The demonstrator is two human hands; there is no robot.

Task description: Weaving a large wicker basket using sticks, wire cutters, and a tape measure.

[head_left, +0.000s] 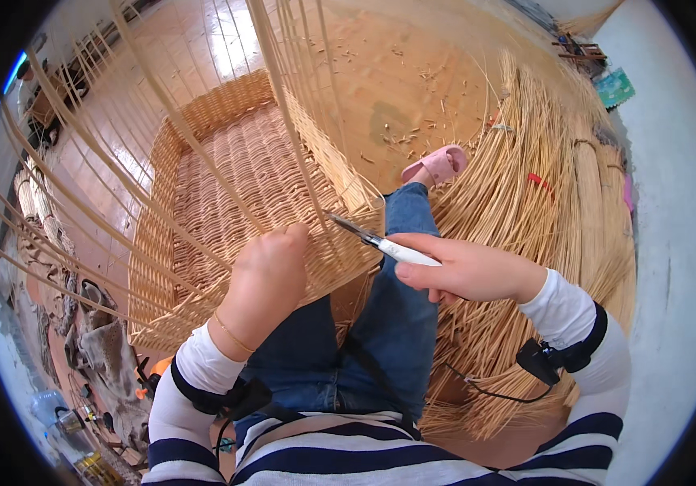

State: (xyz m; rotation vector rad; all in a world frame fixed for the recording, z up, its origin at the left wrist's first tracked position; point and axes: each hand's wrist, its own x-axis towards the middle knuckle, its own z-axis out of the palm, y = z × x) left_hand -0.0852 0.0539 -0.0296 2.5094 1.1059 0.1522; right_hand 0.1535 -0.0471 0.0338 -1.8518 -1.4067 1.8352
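A rectangular wicker basket rests over my lap, its woven base facing up and long pale stakes rising from its walls. My left hand is closed at the near wall, fingertips curled inward; what they grip is hidden. My right hand holds pruning shears with white handles. The dark blades point left and lie close to the foot of an upright stake near the basket's near right corner. I cannot tell whether the blades touch it.
Bundles of loose straw-coloured canes lie along my right side, against a pale wall. Cut scraps litter the floor ahead. Crumpled grey sacking and a clear plastic bottle are at the left. My pink slipper sits beyond the basket's right side.
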